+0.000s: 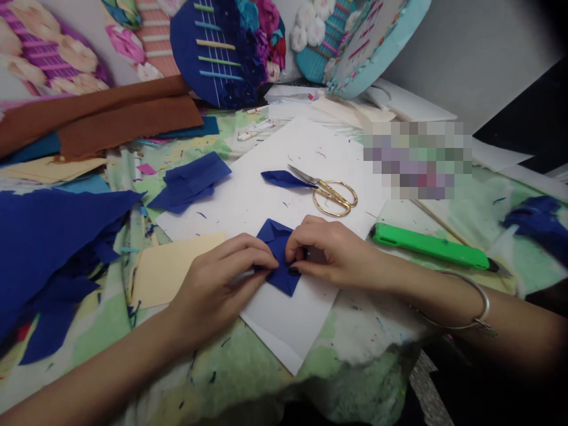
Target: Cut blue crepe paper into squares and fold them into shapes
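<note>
A small square of dark blue paper [284, 284], creased along its top, lies on a large white sheet [266, 331] at the middle. My left hand [226, 272] pinches its left side between thumb and fingers. From the right, my right hand [332, 251] grips the paper's right side with curled fingers, the fingertips of both hands close together. Just beyond are gold-handled scissors [335, 195], their blades resting beside a narrow folded blue paper piece [286, 178]. More blue paper pieces [190, 180] overlap the sheet's left edge.
A green utility knife [430, 245] lies to the right, with its blade showing. Cream paper [164, 269] sits by my left hand. Large blue paper [57, 236] and brown crepe paper [133, 118] cover the left side. Decorated paper boards [213, 53] lean at the back.
</note>
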`<state>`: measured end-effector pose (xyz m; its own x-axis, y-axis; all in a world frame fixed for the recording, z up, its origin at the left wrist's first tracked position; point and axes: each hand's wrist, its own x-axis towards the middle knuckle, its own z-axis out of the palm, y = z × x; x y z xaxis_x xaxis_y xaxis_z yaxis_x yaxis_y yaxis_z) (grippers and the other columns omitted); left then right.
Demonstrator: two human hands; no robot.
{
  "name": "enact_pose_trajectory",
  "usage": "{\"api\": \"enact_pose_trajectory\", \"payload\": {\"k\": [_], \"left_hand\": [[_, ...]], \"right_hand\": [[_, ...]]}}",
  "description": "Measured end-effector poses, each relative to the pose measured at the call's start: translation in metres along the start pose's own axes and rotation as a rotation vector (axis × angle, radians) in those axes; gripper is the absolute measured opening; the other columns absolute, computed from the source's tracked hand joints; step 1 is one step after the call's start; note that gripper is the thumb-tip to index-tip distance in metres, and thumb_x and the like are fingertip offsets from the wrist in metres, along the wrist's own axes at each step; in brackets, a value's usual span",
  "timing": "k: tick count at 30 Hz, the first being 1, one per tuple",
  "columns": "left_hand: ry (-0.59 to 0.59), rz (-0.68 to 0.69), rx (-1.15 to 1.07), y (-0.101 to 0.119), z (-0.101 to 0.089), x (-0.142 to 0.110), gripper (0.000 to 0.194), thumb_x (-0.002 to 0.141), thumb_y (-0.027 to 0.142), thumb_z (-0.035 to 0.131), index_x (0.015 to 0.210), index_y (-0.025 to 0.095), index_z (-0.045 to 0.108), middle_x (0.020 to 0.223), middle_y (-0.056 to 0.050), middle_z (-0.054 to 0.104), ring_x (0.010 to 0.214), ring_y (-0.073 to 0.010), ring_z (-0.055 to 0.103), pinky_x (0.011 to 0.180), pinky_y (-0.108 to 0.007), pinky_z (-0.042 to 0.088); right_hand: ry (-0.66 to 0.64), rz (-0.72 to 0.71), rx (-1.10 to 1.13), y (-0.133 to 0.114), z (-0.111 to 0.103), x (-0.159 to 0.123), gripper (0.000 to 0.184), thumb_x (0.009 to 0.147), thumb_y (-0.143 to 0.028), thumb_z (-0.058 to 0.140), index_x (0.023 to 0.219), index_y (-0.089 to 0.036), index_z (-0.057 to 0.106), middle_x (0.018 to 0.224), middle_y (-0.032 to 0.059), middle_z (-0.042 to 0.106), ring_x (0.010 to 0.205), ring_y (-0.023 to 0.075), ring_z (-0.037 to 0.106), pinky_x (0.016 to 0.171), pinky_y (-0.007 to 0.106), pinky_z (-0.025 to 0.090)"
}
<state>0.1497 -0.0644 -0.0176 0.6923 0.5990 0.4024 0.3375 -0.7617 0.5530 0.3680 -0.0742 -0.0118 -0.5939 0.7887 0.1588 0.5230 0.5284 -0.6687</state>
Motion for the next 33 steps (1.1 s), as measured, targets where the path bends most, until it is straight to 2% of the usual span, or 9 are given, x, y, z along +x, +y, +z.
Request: {"api": "enact_pose_trajectory", "payload": {"k": [7, 11, 15, 22, 28, 33], "left_hand": [[-0.019, 0.002, 0.015, 0.001, 0.002, 0.000, 0.013, 0.085, 0.004, 0.052, 0.088, 0.015, 0.060, 0.088, -0.002, 0.061, 0.081, -0.0088, 0.057, 0.071, -0.018, 0.046], [-0.012, 0.048, 0.020, -0.001, 0.001, -0.001, 0.015, 0.085, 0.005, 0.053, 0.086, 0.015, 0.064, 0.092, -0.004, 0.061, 0.083, -0.0101, 0.059, 0.072, -0.019, 0.048], [-0.026, 0.122, 0.053, -0.003, 0.000, -0.004, 0.021, 0.085, 0.004, 0.053, 0.093, 0.018, 0.067, 0.097, -0.006, 0.061, 0.084, -0.0111, 0.060, 0.069, -0.020, 0.051], [-0.068, 0.202, 0.113, -0.009, 0.002, -0.013, 0.025, 0.086, 0.003, 0.052, 0.102, 0.019, 0.064, 0.107, -0.009, 0.058, 0.093, -0.0151, 0.057, 0.074, -0.026, 0.051], [-0.150, 0.328, 0.143, -0.008, -0.003, -0.015, 0.029, 0.087, 0.003, 0.047, 0.112, 0.013, 0.058, 0.107, -0.013, 0.061, 0.102, -0.0236, 0.053, 0.084, -0.041, 0.048], [-0.186, 0.357, 0.198, -0.005, -0.011, -0.015, 0.028, 0.092, 0.008, 0.042, 0.115, 0.015, 0.057, 0.109, -0.014, 0.063, 0.103, -0.0240, 0.055, 0.084, -0.040, 0.049]], "right_hand": [[0.005, -0.001, 0.005, 0.000, 0.000, 0.001, 0.008, 0.078, -0.008, 0.060, 0.081, -0.016, 0.060, 0.079, 0.0023, 0.064, 0.077, 0.0141, 0.053, 0.075, 0.028, 0.039], [0.000, 0.004, 0.005, 0.000, 0.000, 0.000, 0.008, 0.078, -0.009, 0.060, 0.082, -0.016, 0.060, 0.079, 0.0021, 0.064, 0.078, 0.0144, 0.052, 0.076, 0.028, 0.039], [0.003, -0.004, 0.001, 0.001, 0.000, 0.000, 0.010, 0.077, -0.007, 0.060, 0.082, -0.016, 0.060, 0.079, 0.0022, 0.064, 0.078, 0.0146, 0.052, 0.076, 0.028, 0.039], [0.004, -0.008, 0.001, 0.001, 0.000, 0.000, 0.011, 0.076, -0.006, 0.060, 0.082, -0.016, 0.060, 0.079, 0.0017, 0.064, 0.077, 0.0141, 0.052, 0.075, 0.027, 0.039], [-0.004, 0.002, 0.006, 0.000, 0.000, 0.000, 0.011, 0.077, -0.006, 0.059, 0.082, -0.016, 0.059, 0.079, 0.0016, 0.063, 0.077, 0.0136, 0.052, 0.076, 0.027, 0.039], [-0.003, 0.009, 0.013, 0.000, -0.001, 0.000, 0.009, 0.078, -0.008, 0.060, 0.082, -0.016, 0.059, 0.079, 0.0018, 0.063, 0.078, 0.0140, 0.052, 0.076, 0.028, 0.039]]}}
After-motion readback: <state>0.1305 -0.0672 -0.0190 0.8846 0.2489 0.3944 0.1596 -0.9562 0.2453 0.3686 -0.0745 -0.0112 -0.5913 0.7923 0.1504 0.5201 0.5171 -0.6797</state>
